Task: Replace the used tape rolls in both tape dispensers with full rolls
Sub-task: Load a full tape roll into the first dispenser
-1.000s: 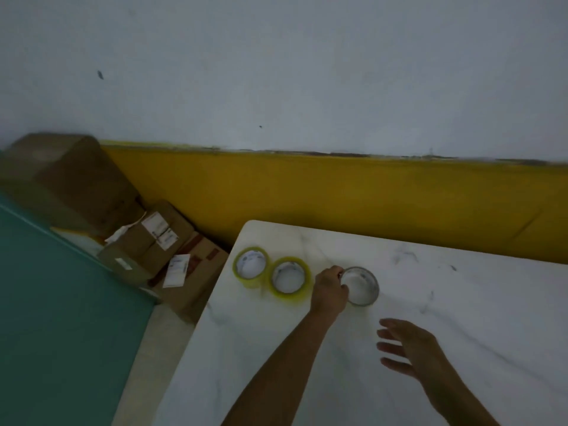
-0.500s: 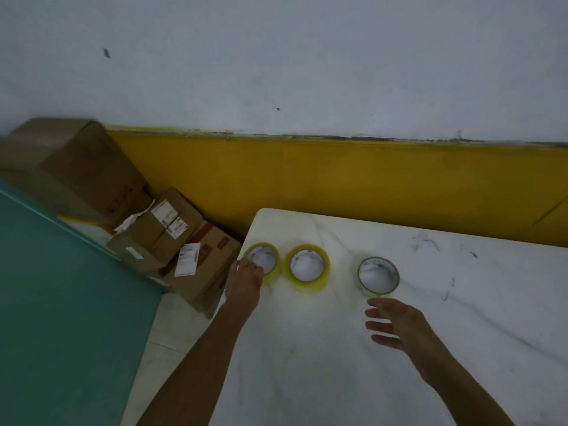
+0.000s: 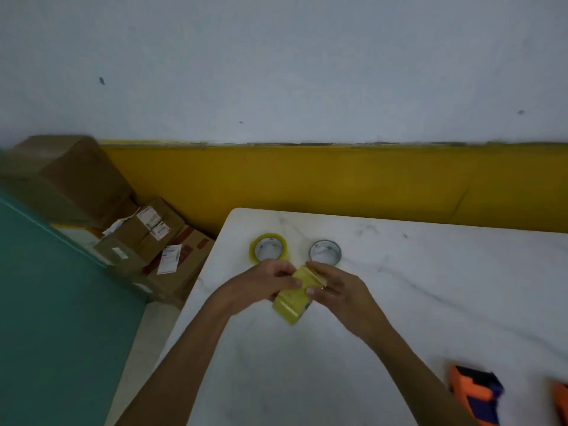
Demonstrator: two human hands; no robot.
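White shipping labels sit on the cardboard boxes (image 3: 144, 238) on the floor to the left of the desk (image 3: 430, 287), but their print is too small to read. The full yellow tape roll (image 3: 293, 299) is lifted above the desk – the left hand (image 3: 261, 285) grips its left side, the right hand (image 3: 333, 287) pinches its upper right edge (fingers of both closed on it). Just beyond the hands, 2 more rolls lie flat: a yellow roll (image 3: 270, 248) and a thin, nearly spent roll (image 3: 325, 252). An orange-and-dark tape dispenser (image 3: 475, 395) lies blurred at lower right; another orange shape (image 3: 561, 401) is cut off by the frame.
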